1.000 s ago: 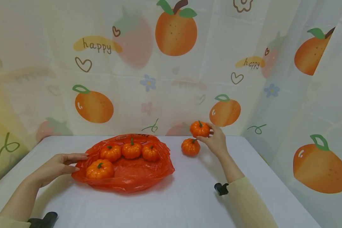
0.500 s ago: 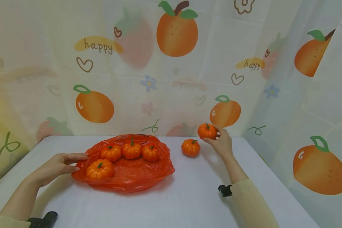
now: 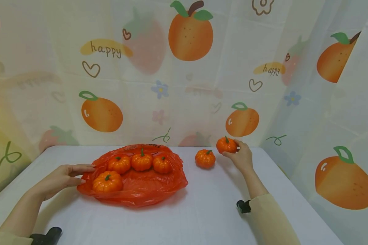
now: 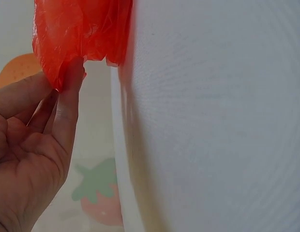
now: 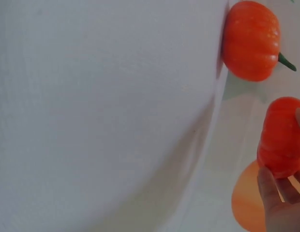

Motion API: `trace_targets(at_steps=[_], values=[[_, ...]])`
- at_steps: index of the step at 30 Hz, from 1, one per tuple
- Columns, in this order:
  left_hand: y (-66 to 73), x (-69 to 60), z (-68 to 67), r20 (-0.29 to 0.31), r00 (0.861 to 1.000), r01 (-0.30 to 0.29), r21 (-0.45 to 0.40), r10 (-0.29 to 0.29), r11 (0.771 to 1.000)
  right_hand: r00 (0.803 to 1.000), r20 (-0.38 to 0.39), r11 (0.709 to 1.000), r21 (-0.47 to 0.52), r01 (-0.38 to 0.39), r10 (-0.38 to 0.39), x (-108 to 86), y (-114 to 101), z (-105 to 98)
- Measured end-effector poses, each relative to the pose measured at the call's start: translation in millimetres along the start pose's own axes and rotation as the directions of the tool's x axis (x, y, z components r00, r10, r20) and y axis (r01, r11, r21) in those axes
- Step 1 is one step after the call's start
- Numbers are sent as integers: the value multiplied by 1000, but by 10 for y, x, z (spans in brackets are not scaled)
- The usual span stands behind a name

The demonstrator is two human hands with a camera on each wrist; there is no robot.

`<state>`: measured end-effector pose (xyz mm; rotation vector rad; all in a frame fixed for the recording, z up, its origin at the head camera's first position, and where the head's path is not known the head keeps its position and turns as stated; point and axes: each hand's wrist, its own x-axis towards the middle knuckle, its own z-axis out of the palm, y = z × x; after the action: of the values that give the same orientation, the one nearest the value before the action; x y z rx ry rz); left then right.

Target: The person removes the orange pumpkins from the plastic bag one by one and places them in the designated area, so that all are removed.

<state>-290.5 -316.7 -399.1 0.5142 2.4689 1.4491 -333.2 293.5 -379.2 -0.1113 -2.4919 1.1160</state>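
Observation:
A red plastic bag (image 3: 141, 197) lies with its mouth spread on the table, and several small orange pumpkins (image 3: 107, 182) with green stems sit in it. My left hand (image 3: 58, 180) pinches the bag's left edge; in the left wrist view the left hand (image 4: 38, 140) has thumb and fingers on the red film (image 4: 82, 34). My right hand (image 3: 241, 158) grips another small pumpkin (image 3: 226, 145) above the table's back right. In the right wrist view this pumpkin (image 5: 281, 137) is held at the fingertips. Just left of it, a loose pumpkin (image 3: 205, 159) rests on the table.
A white-covered table (image 3: 171, 224) carries everything. Behind it hangs a pale curtain (image 3: 199, 88) printed with fruit, hearts and flowers, which continues along the right side. Black straps (image 3: 243, 206) are at both wrists.
My right hand has moved rightward and slightly down with its pumpkin, away from the loose one on the table. The left hand and the bag have stayed put.

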Motion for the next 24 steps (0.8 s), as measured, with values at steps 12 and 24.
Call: trace_targets(at_steps=[12, 24], values=[[7, 2, 13, -7, 999, 36, 13, -36, 999, 993, 104, 995, -88, -45, 54, -7, 92, -4], [14, 3, 19, -4, 999, 39, 28, -39, 999, 985, 136, 990, -114, -89, 104, -11, 144, 11]])
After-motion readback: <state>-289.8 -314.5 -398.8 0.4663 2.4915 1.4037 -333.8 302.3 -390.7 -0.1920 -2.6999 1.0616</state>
